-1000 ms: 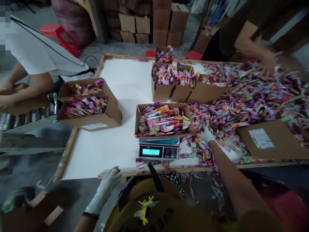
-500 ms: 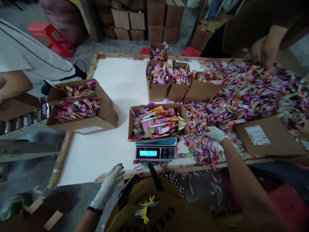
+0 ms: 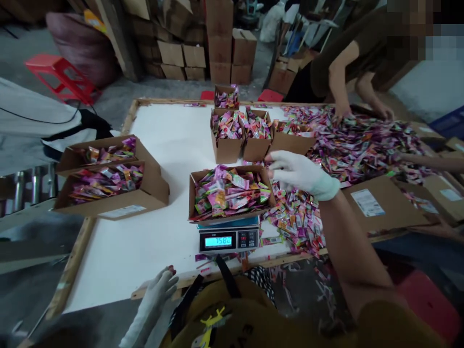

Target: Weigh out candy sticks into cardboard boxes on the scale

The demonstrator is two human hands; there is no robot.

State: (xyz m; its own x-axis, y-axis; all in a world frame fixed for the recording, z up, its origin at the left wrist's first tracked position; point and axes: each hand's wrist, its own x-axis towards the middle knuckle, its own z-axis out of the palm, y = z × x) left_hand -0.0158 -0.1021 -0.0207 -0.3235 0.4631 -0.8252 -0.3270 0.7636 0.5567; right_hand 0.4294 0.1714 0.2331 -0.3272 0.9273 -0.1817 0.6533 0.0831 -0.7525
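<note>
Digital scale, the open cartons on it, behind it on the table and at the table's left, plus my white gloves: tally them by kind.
Digital scale: 1
Open cartons: 7
White gloves: 2
Total: 10

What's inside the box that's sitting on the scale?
The box on the scale is heaped with small shiny packets, pink, purple, green and orange. The top ones cover everything deeper down, so the bottom can't be seen.
</note>
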